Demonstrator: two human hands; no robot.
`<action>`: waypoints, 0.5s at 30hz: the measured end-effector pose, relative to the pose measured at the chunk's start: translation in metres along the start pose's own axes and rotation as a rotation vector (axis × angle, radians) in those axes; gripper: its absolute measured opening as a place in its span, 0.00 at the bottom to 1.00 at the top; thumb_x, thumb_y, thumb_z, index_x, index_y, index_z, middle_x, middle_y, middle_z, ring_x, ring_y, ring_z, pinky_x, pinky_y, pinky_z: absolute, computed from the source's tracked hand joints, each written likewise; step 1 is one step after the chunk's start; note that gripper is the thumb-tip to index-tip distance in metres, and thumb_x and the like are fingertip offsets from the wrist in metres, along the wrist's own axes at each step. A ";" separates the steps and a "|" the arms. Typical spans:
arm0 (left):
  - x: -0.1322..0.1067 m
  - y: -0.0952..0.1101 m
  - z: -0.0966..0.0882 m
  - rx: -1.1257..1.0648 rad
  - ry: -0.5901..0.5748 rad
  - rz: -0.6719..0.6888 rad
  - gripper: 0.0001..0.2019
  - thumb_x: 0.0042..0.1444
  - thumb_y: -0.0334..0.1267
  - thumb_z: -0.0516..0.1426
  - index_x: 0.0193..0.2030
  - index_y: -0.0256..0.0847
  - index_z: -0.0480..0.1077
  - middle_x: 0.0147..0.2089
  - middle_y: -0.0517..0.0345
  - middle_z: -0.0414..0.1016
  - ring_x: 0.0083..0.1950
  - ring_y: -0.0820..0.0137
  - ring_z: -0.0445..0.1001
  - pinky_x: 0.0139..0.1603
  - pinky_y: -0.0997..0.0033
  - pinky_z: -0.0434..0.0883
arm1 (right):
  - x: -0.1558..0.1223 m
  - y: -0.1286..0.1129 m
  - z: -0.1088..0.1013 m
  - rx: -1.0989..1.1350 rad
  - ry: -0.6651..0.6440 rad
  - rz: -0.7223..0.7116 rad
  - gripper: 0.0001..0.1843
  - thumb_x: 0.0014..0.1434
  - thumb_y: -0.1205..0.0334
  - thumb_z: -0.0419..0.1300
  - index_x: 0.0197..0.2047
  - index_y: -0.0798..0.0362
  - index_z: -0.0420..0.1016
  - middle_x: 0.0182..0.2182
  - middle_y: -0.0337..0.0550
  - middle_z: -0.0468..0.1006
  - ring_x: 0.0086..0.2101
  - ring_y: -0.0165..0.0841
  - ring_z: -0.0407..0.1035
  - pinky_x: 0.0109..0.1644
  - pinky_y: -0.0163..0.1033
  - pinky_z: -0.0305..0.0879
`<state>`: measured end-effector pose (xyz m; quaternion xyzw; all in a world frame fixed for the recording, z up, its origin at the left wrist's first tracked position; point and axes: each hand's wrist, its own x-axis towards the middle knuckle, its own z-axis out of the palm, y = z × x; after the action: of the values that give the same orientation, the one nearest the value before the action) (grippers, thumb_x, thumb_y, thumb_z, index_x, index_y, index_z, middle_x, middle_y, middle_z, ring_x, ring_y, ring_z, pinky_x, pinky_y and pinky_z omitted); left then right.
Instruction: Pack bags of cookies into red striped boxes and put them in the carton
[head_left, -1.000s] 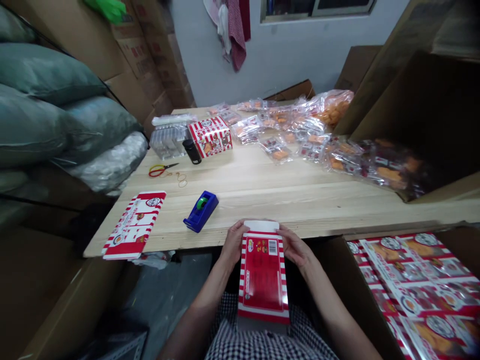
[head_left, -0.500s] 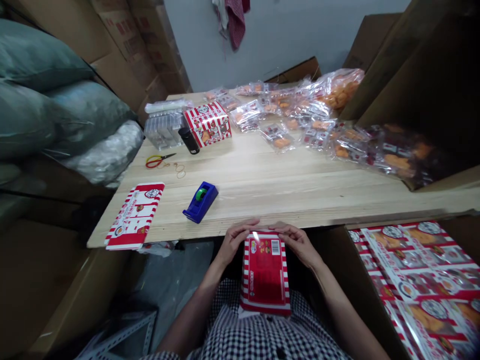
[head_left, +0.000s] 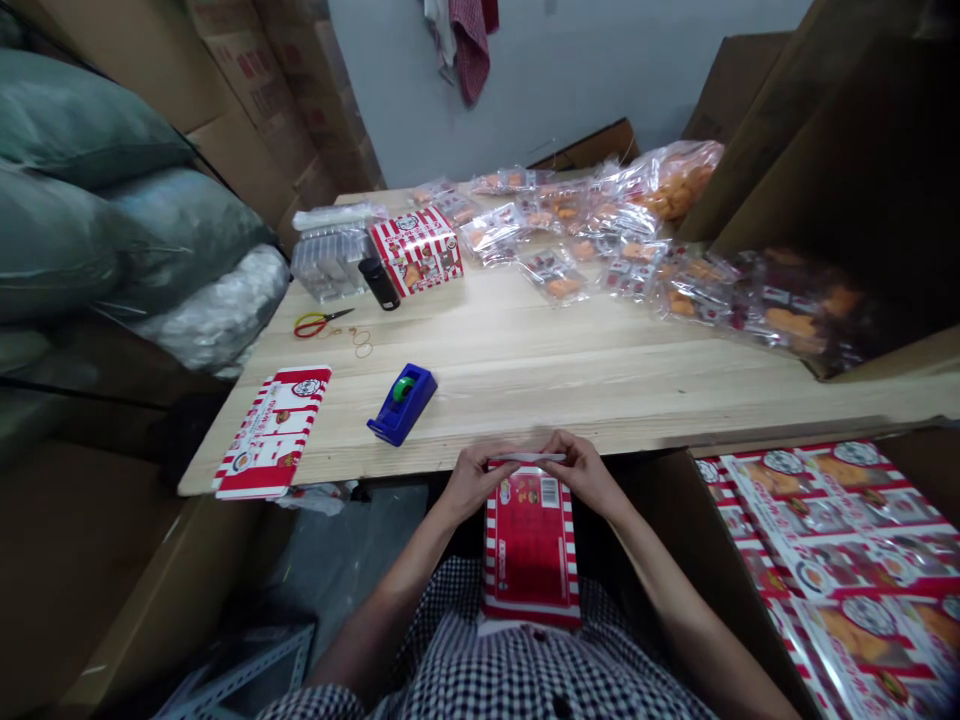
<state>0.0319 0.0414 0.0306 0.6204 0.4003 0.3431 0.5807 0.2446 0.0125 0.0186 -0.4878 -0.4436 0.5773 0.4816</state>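
Observation:
A red and white striped cardboard box [head_left: 529, 545] rests on my lap against the checked clothing, its barcode side facing up. At its far end a pale flap edge [head_left: 527, 457] stands up. My left hand [head_left: 474, 482] pinches the left end of that flap, thumb on the near side. My right hand [head_left: 583, 470] grips the right end the same way. A blue tape dispenser [head_left: 403, 403] with a green core sits on the table beyond my left hand. The underside of the box is hidden.
On the wooden table [head_left: 480, 350] lie flat printed cartons [head_left: 274, 432], scissors [head_left: 319, 322], a black cylinder [head_left: 379, 284], a made-up striped box [head_left: 420, 250] and several clear packets [head_left: 555, 272]. An open carton [head_left: 667, 520] at my right holds packed striped boxes [head_left: 847, 540]. Filled sacks [head_left: 67, 210] are piled left.
Both hands have tightened on the box's far flap, which now stands up as a pale edge between them. My right hand has shifted slightly left and up. The box stays on my lap.

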 end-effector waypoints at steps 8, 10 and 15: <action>0.005 -0.004 0.003 -0.133 -0.009 -0.021 0.13 0.60 0.42 0.59 0.50 0.45 0.80 0.53 0.50 0.80 0.59 0.55 0.75 0.63 0.53 0.67 | 0.002 0.004 0.002 -0.038 0.013 -0.029 0.09 0.53 0.55 0.70 0.38 0.46 0.84 0.37 0.43 0.84 0.42 0.44 0.76 0.51 0.49 0.69; 0.004 -0.002 -0.001 -0.142 -0.051 -0.008 0.13 0.60 0.41 0.59 0.49 0.45 0.80 0.55 0.49 0.79 0.61 0.55 0.73 0.65 0.53 0.65 | 0.000 0.001 0.001 -0.041 -0.007 -0.039 0.08 0.54 0.54 0.69 0.38 0.45 0.85 0.40 0.43 0.85 0.46 0.45 0.75 0.57 0.52 0.65; -0.004 0.006 -0.012 -0.111 -0.212 -0.035 0.14 0.63 0.43 0.56 0.51 0.46 0.79 0.61 0.49 0.74 0.65 0.56 0.70 0.67 0.53 0.62 | -0.009 -0.008 -0.009 -0.034 -0.178 0.021 0.10 0.57 0.54 0.67 0.41 0.46 0.85 0.44 0.45 0.84 0.50 0.45 0.75 0.59 0.52 0.65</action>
<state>0.0196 0.0428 0.0379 0.6130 0.3276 0.2871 0.6592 0.2548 0.0053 0.0264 -0.4476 -0.4893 0.6156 0.4258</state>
